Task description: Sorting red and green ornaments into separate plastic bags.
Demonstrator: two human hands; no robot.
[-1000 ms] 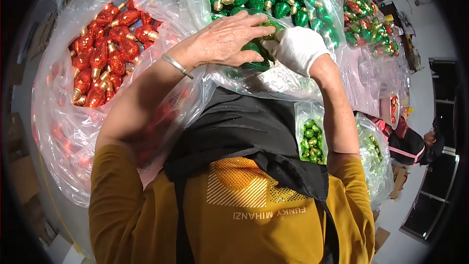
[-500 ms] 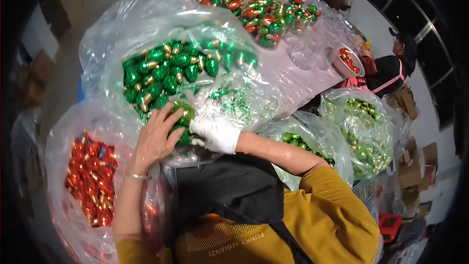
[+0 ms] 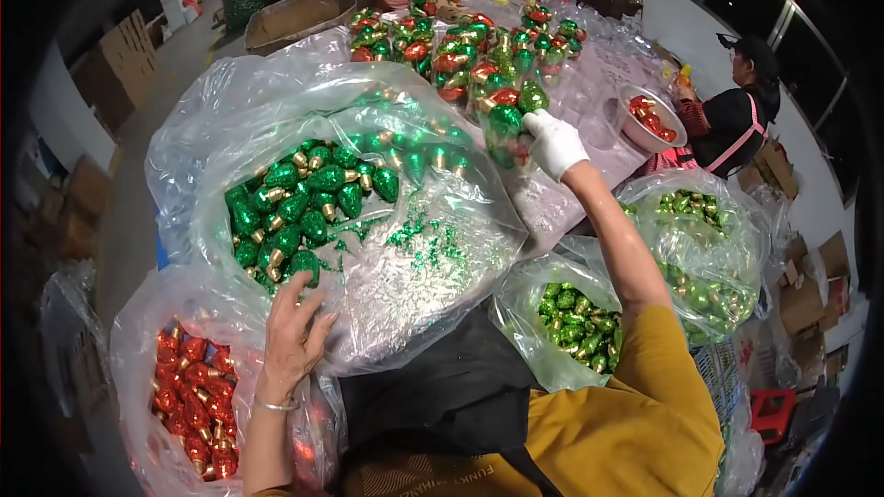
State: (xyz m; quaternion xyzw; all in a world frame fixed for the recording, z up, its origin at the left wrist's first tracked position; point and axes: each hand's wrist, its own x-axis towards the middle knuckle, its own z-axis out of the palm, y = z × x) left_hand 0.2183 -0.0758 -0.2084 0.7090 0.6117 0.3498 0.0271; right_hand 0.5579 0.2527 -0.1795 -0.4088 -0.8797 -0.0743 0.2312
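Observation:
My right hand, in a white glove, is stretched out over the pink-covered table. Its fingers close on the edge of a clear plastic container holding red and green glitter bulb ornaments. My left hand, bare with a bracelet at the wrist, hovers at the near edge of a clear bag. Its fingers are apart, with the tips close to a dark green bulb ornament; whether they touch it I cannot tell. Many dark green bulbs with gold caps lie in that bag.
A bag of red bulbs stands at my left. Bags of light green bulbs stand at my right. Several filled containers line the far table, near a bowl of red bulbs. Two other people work at the table's far and right sides.
My right hand has moved from the near edge of the green bag to the far right, with the clear container. My left hand has drawn back slightly toward me, its fingers empty.

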